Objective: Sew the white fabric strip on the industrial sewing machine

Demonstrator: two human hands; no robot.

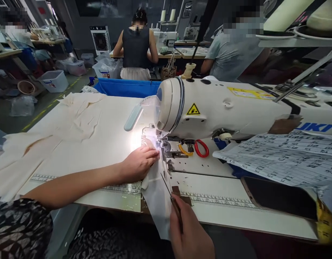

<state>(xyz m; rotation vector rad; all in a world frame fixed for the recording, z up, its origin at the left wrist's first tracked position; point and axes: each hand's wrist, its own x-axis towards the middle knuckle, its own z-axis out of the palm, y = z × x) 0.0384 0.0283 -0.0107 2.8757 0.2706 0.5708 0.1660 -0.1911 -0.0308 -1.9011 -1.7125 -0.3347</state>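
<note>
Machine: white, round-nosed industrial sewing machine (203,108) with a yellow triangular warning label, its lamp lighting the sewing area.
Cloth: thin white fabric strip (158,207), running from beside the metal presser foot (158,143) down over the front edge of the white worktop (112,145).
Left hand: bare left hand (139,163), palm down, fingers together on the cloth just beside the foot; pinching or only pressing, cannot tell.
Right hand: bare right hand (193,230), closed around the brown handle of a slim, pointed metal tool (165,184), tip over the strip.
Beside the machine: loose cream fabric pile (79,115) to the left; black-screened smartphone (280,198) to the right.
Step in hand (judged): steadying and guiding cloth at the foot.
Next move (judged): calls for a flat, aligned edge, fingertips clear of the needle area.
</note>
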